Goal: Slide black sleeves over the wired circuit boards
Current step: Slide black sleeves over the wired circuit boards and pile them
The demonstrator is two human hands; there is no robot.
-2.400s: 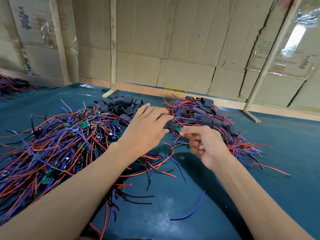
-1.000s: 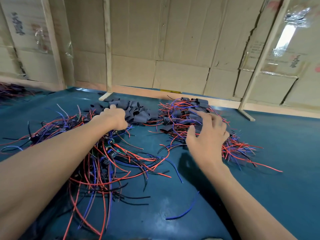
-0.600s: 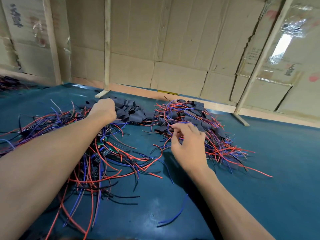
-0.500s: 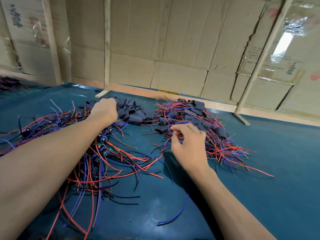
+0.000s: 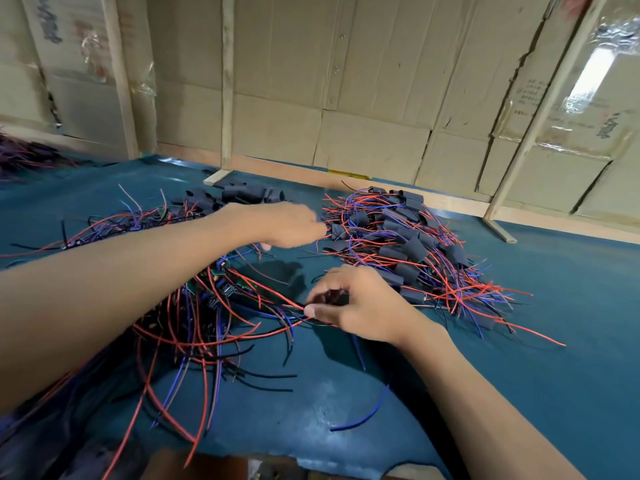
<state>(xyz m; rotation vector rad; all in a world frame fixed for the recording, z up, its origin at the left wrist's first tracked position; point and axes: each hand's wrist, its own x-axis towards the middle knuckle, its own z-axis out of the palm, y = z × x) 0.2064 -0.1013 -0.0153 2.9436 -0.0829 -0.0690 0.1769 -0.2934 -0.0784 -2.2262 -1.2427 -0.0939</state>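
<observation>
Wired circuit boards lie in a tangle at centre left of the blue worktop. Right hand pinches wire ends at the frame centre. Left hand is blurred above; whether its grip holds something, I cannot tell. Black sleeves are piled behind it.

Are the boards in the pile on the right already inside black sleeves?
Mostly yes: the right pile shows black sleeves on its wires; no bare green boards visible.
</observation>
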